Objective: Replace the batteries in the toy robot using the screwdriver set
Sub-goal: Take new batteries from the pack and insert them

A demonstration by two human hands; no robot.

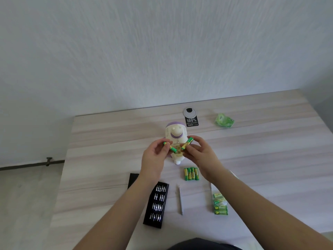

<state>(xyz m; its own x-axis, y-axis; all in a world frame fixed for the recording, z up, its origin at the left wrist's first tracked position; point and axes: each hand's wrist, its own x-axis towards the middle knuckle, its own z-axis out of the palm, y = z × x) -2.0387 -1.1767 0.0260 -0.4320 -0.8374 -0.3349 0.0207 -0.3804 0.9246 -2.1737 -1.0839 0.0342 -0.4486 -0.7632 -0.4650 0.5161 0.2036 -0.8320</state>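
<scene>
The toy lies on its front on the table, head toward the wall, and everything else can be placed from it. Both hands work right over its back: the left hand pinches one green-and-yellow battery between thumb and fingertips, and the right hand pinches a second battery the same way, the two cells slanting down toward each other above the middle of the toy's body. A yellowish patch shows between them, which is probably the open battery bay, though the fingers hide most of it and I cannot tell whether any cell sits inside. Judging by this, the cover is already off, so the unscrewing looks done; no cover or screw can be made out. Whether these two cells are going in or coming out cannot be read from this moment alone. Just nearer the person than the toy, a row of loose batteries lies side by side. Nearer still lies the screwdriver, untouched, with the open bit case to its left and a torn battery pack to its right. Beyond the toy, to its right, sits a crumpled green wrapper. Still to do, it seems: seat the fresh cells, refit the cover and drive the screw home.
</scene>
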